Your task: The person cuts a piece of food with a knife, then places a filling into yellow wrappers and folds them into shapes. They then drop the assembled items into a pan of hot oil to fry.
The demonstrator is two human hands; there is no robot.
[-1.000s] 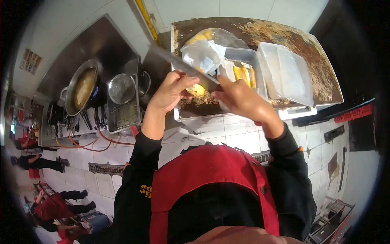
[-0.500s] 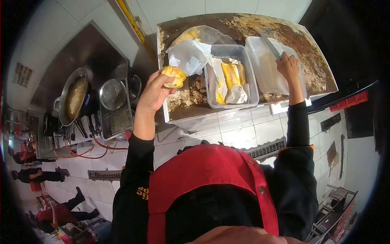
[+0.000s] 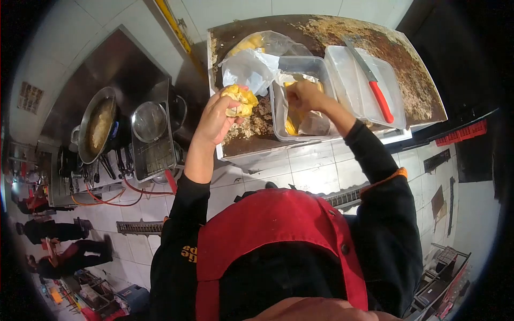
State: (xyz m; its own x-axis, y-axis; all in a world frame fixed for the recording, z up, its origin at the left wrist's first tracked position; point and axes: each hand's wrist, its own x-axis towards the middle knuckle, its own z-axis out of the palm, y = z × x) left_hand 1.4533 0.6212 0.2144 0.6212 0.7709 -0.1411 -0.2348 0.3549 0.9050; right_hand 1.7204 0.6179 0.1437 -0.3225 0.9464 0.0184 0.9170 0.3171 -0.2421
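Note:
My left hand is closed around a lumpy yellow and whitish piece of food, beside the crumpled clear plastic bag. My right hand reaches into the clear plastic container, its fingers curled down over yellow food lying on whitish paper. The hand covers part of that food, and I cannot tell what its fingertips hold. A knife with a red handle rests on the translucent lid, right of the container.
The worn brown tabletop carries all these. To the left, a large wok holding pale contents stands near a round strainer on a metal rack. Orange hoses run below. Several people are at far left; a metal rack stands lower right.
My right hand has let go of the knife on the lid and moved left into the container. My left hand has shifted slightly right with the yellow food.

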